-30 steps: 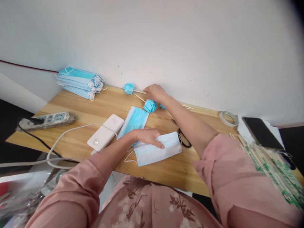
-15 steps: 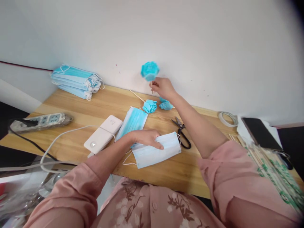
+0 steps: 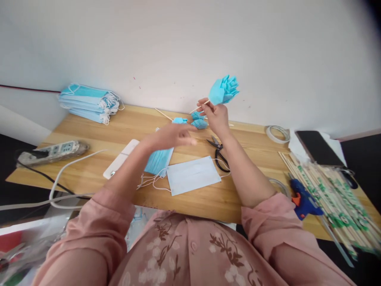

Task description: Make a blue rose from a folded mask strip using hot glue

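Note:
My right hand (image 3: 216,118) pinches the thin wooden stick of a blue flower (image 3: 223,90), holding it up in front of the wall with its bloom tilted to the right. My left hand (image 3: 174,137) is empty, fingers apart, in the air over the table. Below it a white-side-up face mask (image 3: 193,174) lies flat. A blue face mask (image 3: 160,159) is partly hidden under my left forearm. Behind the hands rest more blue flowers (image 3: 199,124) and a flower on a stick (image 3: 179,120). Black-handled scissors (image 3: 220,153) lie beside my right forearm.
A stack of masks (image 3: 89,101) sits at the back left, with a power strip (image 3: 56,152) and white power bank (image 3: 120,161) nearer. On the right are tape (image 3: 278,134), a phone (image 3: 320,148), a blue glue gun (image 3: 305,198) and bagged wooden sticks (image 3: 336,194).
My left hand has let go of the white mask and lifted up toward the flower. My right hand has moved right and turned the flower sideways. The view has shifted, showing the glue gun.

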Demonstrator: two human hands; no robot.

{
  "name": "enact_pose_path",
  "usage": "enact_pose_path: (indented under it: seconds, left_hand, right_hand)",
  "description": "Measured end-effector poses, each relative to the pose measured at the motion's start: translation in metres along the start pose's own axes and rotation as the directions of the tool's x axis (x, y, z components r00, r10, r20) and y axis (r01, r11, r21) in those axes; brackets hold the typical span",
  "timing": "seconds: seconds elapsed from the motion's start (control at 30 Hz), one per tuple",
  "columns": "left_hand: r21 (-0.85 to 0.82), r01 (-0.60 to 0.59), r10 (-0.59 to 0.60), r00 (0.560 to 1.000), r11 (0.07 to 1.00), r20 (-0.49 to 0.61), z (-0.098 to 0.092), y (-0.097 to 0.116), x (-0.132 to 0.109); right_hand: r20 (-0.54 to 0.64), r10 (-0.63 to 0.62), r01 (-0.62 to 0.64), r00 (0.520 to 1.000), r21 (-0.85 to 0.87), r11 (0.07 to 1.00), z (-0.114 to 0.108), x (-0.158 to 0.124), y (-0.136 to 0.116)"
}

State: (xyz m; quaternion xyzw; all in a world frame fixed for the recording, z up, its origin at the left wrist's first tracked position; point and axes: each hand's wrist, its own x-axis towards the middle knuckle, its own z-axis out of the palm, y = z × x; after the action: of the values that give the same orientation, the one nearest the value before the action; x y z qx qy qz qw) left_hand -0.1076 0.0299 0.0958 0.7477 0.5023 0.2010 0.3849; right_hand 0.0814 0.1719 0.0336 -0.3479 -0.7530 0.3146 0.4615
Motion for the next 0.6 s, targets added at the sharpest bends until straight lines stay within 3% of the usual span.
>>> enact_pose_path:
  seconds: [0.07,0.13,0.23,0.3,0.47,0.6]
  left_hand:
    - [0.228,0.114,-0.049,0.961,0.967,-0.271,-0.023,-0.007,0.007]
    - [0.414,0.268,-0.082,0.906,0.87,-0.416,-0.04,-0.024,0.02]
    - [0.533,0.443,-0.239,0.881,0.721,-0.408,-0.048,-0.058,0.047]
    - [0.575,0.464,-0.261,0.877,0.674,-0.402,-0.045,-0.081,0.063]
    - [0.542,0.398,-0.151,0.884,0.74,-0.443,-0.03,-0.117,0.083]
    - [0.505,0.411,-0.173,0.875,0.759,-0.452,-0.032,-0.116,0.084]
  right_hand:
    - [-0.028,0.028,-0.028,0.999,-0.026,0.999,0.001,-0.002,0.003]
    - [-0.066,0.051,-0.054,0.996,-0.033,0.998,0.004,-0.005,0.006]
    - [-0.106,0.074,-0.076,0.992,-0.013,0.997,0.009,-0.01,0.009]
    - [-0.118,0.073,-0.072,0.99,0.012,0.997,0.012,-0.012,0.01]
    - [-0.143,0.035,-0.031,0.989,0.029,0.999,0.008,-0.013,0.011]
    - [-0.173,0.011,-0.008,0.985,0.02,1.0,0.002,-0.011,0.01]
